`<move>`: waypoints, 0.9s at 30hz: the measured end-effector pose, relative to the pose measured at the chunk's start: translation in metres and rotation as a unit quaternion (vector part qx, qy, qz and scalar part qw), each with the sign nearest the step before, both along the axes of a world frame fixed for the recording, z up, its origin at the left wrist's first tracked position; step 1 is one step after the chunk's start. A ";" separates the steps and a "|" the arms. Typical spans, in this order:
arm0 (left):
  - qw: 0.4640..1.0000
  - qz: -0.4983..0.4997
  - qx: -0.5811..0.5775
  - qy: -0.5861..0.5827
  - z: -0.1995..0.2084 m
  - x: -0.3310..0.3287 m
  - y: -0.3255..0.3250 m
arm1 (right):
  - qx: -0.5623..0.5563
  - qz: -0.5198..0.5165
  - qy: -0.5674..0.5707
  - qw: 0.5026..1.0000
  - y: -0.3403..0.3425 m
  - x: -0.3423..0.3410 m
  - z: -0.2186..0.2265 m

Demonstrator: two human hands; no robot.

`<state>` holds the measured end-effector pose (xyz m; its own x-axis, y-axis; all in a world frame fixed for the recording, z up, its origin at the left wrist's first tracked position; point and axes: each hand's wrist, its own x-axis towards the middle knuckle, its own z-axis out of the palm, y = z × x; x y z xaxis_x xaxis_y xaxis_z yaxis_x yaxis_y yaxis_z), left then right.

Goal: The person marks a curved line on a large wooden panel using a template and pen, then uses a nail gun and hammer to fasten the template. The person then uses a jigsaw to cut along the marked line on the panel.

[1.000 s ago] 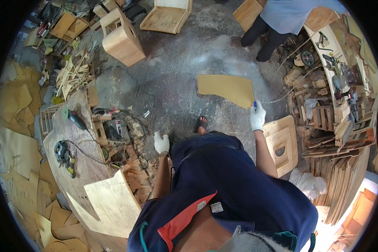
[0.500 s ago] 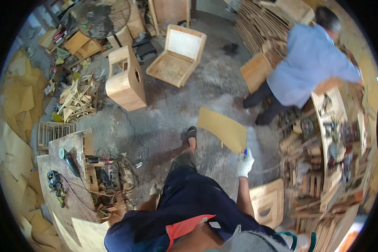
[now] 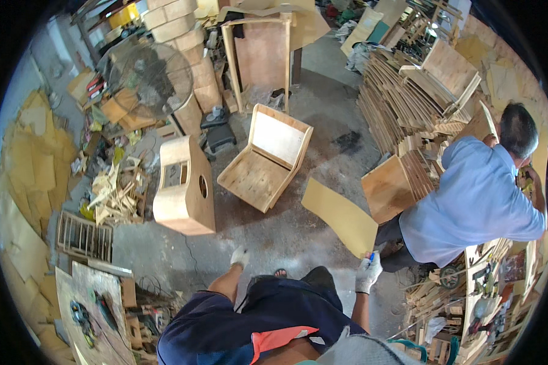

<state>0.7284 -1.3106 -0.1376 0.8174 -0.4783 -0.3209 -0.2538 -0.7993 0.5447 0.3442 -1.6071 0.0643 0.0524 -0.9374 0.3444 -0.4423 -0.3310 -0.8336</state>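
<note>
A grey concrete floor [image 3: 286, 234] bears a wooden box [image 3: 186, 188] and an open wooden frame [image 3: 268, 158].

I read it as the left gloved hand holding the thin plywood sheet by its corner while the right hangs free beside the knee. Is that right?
Not quite. The head view shows the right hand, gloved, gripping the lower corner of the thin plywood sheet. The left hand, also gloved, is the free one, hanging over the concrete floor.
</note>
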 end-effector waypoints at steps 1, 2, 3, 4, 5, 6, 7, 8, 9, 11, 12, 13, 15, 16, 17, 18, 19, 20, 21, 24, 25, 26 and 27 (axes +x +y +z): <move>1.000 0.000 -0.024 -0.009 0.014 0.018 -0.047 | 0.008 0.005 0.025 1.000 -0.015 0.012 0.015; 0.998 -0.006 -0.056 0.003 0.029 0.029 -0.091 | 0.005 -0.002 0.041 0.999 -0.028 0.024 0.035; 0.995 -0.023 -0.089 0.022 0.048 0.034 -0.140 | 0.003 -0.020 0.061 0.998 -0.045 0.031 0.049; 0.991 -0.037 -0.123 0.038 0.062 0.040 -0.180 | -0.006 -0.032 0.060 0.998 -0.068 0.035 0.046; 0.991 -0.060 -0.116 0.022 0.069 0.048 -0.211 | -0.016 -0.038 0.057 0.998 -0.094 0.041 0.038; 0.991 -0.074 -0.113 0.004 0.071 0.056 -0.237 | -0.029 -0.034 0.054 0.998 -0.119 0.051 0.037; 0.990 -0.087 -0.111 -0.013 0.071 0.064 -0.261 | -0.016 -0.038 0.044 0.998 -0.143 0.061 0.036; 0.991 -0.093 -0.092 -0.011 0.062 0.077 -0.273 | 0.000 -0.034 0.025 0.999 -0.168 0.079 0.037; 0.991 -0.112 -0.079 -0.003 0.053 0.080 -0.287 | 0.017 -0.037 0.018 0.999 -0.193 0.084 0.037; 0.992 -0.129 -0.006 0.006 0.026 0.090 -0.297 | 0.018 -0.030 -0.050 0.998 -0.248 0.103 0.035; 0.991 -0.123 0.057 0.003 0.010 0.102 -0.288 | 0.042 -0.018 -0.077 0.996 -0.267 0.122 0.046; 0.992 -0.106 0.065 0.034 0.004 0.089 -0.296 | 0.062 -0.024 -0.089 0.994 -0.293 0.124 0.053; 0.992 -0.069 0.095 0.043 -0.016 0.091 -0.273 | 0.024 -0.043 -0.038 0.998 -0.347 0.147 0.062; 0.991 -0.064 0.105 0.060 -0.024 0.086 -0.281 | 0.007 -0.042 -0.069 0.997 -0.374 0.152 0.070; 0.990 -0.040 0.112 0.079 -0.028 0.083 -0.279 | -0.007 -0.026 -0.104 0.994 -0.397 0.169 0.081; 0.987 -0.017 0.120 0.104 -0.028 0.078 -0.280 | 0.028 -0.008 -0.138 0.990 -0.414 0.183 0.103; 0.983 -0.006 0.124 0.133 -0.020 0.065 -0.298 | 0.025 -0.005 -0.141 0.990 -0.438 0.186 0.106; 0.978 0.019 0.153 0.141 -0.031 0.064 -0.293 | 0.021 0.019 -0.152 0.988 -0.461 0.205 0.114; 0.973 0.024 0.176 0.150 -0.030 0.057 -0.309 | 0.016 0.026 -0.155 0.987 -0.485 0.209 0.116; 0.964 0.042 0.204 0.165 -0.021 0.061 -0.358 | 0.020 0.029 -0.184 0.982 -0.553 0.238 0.120; 0.963 0.043 0.210 0.166 -0.021 0.068 -0.376 | 0.026 0.037 -0.207 0.977 -0.574 0.252 0.126; 0.963 0.047 0.210 0.165 -0.025 0.082 -0.401 | 0.016 0.038 -0.225 0.974 -0.596 0.270 0.137; 0.962 0.050 0.213 0.164 -0.025 0.091 -0.418 | 0.021 0.040 -0.243 0.969 -0.619 0.281 0.137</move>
<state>0.8191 -1.7287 -0.1630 0.6749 -0.1705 -0.7180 -0.0339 -0.9791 0.2006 0.6256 -2.2261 0.2011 -0.0344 -0.9505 0.3089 0.0321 -0.3099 -0.9502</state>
